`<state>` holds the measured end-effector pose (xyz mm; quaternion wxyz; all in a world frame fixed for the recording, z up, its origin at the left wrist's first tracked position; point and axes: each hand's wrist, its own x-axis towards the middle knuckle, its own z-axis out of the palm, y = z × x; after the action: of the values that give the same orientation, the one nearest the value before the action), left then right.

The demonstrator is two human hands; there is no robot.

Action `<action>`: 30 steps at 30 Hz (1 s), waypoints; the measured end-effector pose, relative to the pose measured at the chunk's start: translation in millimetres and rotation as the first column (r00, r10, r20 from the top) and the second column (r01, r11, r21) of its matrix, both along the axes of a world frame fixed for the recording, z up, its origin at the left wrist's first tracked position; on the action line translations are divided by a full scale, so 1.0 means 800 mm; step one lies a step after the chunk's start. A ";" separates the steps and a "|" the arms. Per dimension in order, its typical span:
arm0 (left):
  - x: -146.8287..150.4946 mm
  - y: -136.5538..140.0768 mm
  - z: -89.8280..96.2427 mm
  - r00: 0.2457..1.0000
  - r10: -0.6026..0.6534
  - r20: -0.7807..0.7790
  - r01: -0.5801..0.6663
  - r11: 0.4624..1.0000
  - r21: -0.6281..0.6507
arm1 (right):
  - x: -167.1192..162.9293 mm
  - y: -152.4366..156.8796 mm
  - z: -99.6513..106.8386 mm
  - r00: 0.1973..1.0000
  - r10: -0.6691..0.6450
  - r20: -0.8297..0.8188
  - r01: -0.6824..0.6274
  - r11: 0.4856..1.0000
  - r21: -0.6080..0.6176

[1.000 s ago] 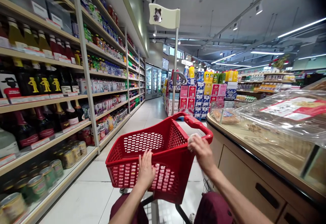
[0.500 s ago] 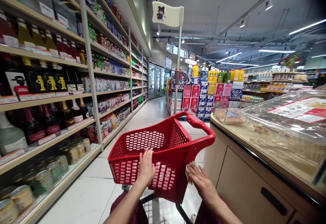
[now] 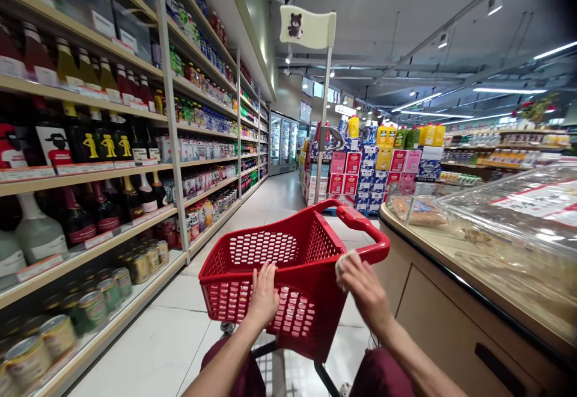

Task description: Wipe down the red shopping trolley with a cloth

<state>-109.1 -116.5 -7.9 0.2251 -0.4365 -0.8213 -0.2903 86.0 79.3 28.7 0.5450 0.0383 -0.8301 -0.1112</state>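
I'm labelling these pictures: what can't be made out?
White wad, full shape: head view, covered by the right hand's grip.
Left hand, palm: head view, hidden behind the hand itself.
Red cart, end of black leg: head view, cut by bottom edge.
Price tags: head view, print too small.

Left hand (image 3: 263,298) flat, right hand (image 3: 367,286) half-curled

– What stands left of the grip?
– Wood-toned shelving (image 3: 81,181), along a pale tiled floor (image 3: 180,319).
– And right?
– A wood-toned counter (image 3: 433,301); glass-door coolers (image 3: 282,144) stand beyond the grip, strip lights (image 3: 509,91) above
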 end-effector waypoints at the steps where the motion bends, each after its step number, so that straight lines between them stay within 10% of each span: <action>1: 0.001 -0.001 0.001 1.000 -0.004 0.012 0.004 1.000 -0.003 | -0.002 0.004 0.007 0.999 -0.013 -0.036 0.012 1.000 -0.028; 8: 0.004 -0.004 0.004 0.998 -0.037 0.059 0.039 0.999 -0.031 | -0.009 -0.016 -0.025 0.971 0.124 0.205 -0.141 0.987 0.073; 13: 0.007 -0.005 0.008 0.995 -0.038 0.094 0.043 0.998 -0.048 | -0.029 -0.019 -0.004 0.995 0.080 0.058 -0.075 0.994 -0.080; 19: 0.010 -0.013 0.011 0.991 -0.079 0.104 0.085 0.995 -0.058 | -0.038 -0.039 -0.053 0.938 0.193 0.287 -0.202 0.979 0.002; 26: 0.010 -0.028 0.022 0.982 -0.158 0.102 0.170 0.977 -0.127 | -0.070 -0.064 -0.029 0.958 0.242 0.154 -0.231 0.969 -0.088; 30: -0.007 -0.054 0.025 0.992 -0.019 0.126 0.036 0.991 -0.131 | -0.074 -0.083 -0.062 0.901 0.299 0.315 -0.303 0.952 -0.039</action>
<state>-114.5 -159.4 12.1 0.1397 -0.4428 -0.8451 -0.2649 27.1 12.6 -21.2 0.4148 0.1864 -0.8903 -0.0227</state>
